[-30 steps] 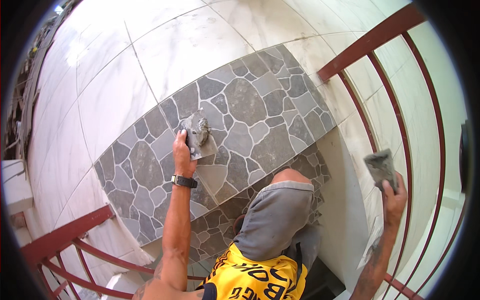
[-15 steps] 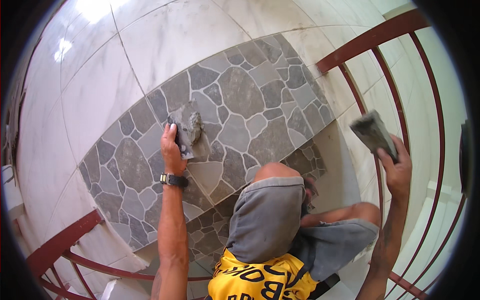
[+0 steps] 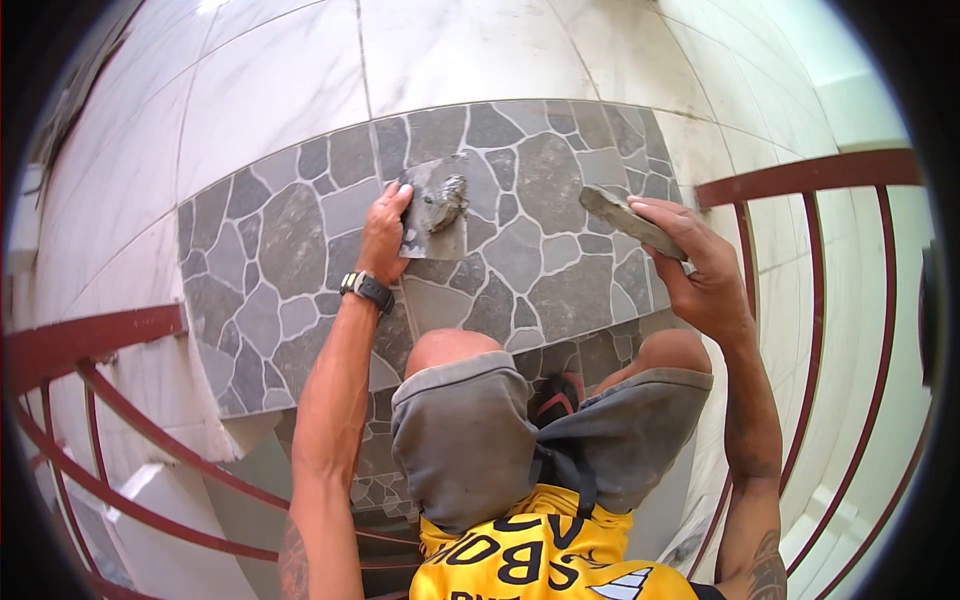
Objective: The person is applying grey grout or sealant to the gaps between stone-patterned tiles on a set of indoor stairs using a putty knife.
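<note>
My left hand (image 3: 383, 235) grips the edge of a thin, square grey plate (image 3: 422, 182), fingers under it and thumb on the rim. On the plate sits a lump of wet grey mortar (image 3: 446, 206). Opposite it, my right hand (image 3: 705, 275) is closed round a cement-smeared rectangular pad (image 3: 622, 220), held tilted on edge; whether it is a sponge or a float I cannot tell. Both hands are above a step covered in stone-patterned tile (image 3: 300, 215) with pale joints.
Large white marble-look tiles (image 3: 280, 80) spread beyond the step. Dark red metal railings stand at the right (image 3: 810, 178) and lower left (image 3: 95, 335). A lower step with the same stone pattern (image 3: 375, 455) lies by my knees (image 3: 455, 350). A sandal (image 3: 558, 398) shows between them.
My right hand has brought the pad leftward from beside the right railing to over the patterned step. My left hand with the plate appears farther right and higher as the view has turned.
</note>
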A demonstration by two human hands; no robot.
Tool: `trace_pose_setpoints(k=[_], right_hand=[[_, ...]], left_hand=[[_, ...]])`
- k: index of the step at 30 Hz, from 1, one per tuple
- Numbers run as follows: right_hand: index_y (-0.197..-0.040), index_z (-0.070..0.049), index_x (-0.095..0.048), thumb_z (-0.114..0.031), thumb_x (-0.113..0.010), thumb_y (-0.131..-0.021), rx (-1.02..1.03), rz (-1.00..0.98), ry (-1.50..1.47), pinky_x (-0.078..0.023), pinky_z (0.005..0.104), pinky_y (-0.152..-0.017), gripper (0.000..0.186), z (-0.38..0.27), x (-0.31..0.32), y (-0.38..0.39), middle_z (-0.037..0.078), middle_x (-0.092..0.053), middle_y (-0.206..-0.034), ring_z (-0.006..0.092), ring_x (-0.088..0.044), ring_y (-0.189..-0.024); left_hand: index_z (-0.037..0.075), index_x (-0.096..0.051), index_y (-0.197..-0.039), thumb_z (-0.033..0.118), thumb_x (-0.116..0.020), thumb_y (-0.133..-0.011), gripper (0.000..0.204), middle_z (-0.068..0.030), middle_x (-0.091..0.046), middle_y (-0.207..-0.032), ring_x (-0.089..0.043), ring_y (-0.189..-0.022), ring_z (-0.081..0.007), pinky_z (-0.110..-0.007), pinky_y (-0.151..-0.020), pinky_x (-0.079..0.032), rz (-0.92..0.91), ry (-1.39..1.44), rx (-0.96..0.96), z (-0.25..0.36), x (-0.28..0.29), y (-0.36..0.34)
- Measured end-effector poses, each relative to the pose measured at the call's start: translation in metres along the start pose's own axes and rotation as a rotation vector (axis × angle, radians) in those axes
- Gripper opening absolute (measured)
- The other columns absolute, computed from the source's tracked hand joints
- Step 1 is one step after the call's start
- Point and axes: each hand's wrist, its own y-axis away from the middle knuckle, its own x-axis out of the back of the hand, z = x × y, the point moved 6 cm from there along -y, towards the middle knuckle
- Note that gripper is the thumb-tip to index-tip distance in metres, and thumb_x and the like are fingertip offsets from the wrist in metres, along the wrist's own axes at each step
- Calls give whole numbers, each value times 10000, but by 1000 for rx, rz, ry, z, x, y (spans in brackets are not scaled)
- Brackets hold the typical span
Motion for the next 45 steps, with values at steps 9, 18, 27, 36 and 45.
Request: trace_pose_setpoints(k=[9,18,27,36,45], right_hand=[[-1178,-64,-581,28,-609,-831,41,-148,-229,-525,331,-806,360,27,-24,-33,133,-625,-1110,241,-631,-963],[-1324,32,-396,-278,-445,-991,-451,-392,-1593,-504,330,-670,458,58,-59,-45,172,-587,-1159,306,-617,-999],[-1209,42,-562,-230,-516,-958,282,-285,-815,-496,332,-801,373,8,-37,-58,183,-580,-1213,232,-594,-997],[-1106,-10,-624,-203,-600,-891,692,-300,-655,-497,334,-815,289,-80,-15,-62,169,-628,-1106,264,-627,-994],[-1176,-73,-612,-139,-653,-840,797,-301,-306,-514,369,-805,345,-95,-8,-47,158,-596,-1166,295,-614,-1017]], left_hand=[[28,-532,-1104,174,-467,-968,210,-20,-624,-908,-602,-745,-97,-255,-676,-512,123,-72,119,9,-5,15],[5,-534,-1104,170,-433,-981,230,-38,-619,-958,-597,-791,-93,-247,-736,-511,105,-154,39,87,-64,85],[2,-500,-1137,169,-458,-973,237,-43,-624,-983,-614,-829,-84,-233,-725,-525,280,-94,-94,114,-93,156],[23,-517,-1151,198,-494,-967,255,-26,-630,-983,-616,-841,-81,-238,-754,-526,388,-20,-352,134,-116,216],[14,-527,-1114,199,-493,-965,241,-46,-642,-981,-629,-813,-94,-255,-719,-545,453,-11,-470,143,-136,239]])
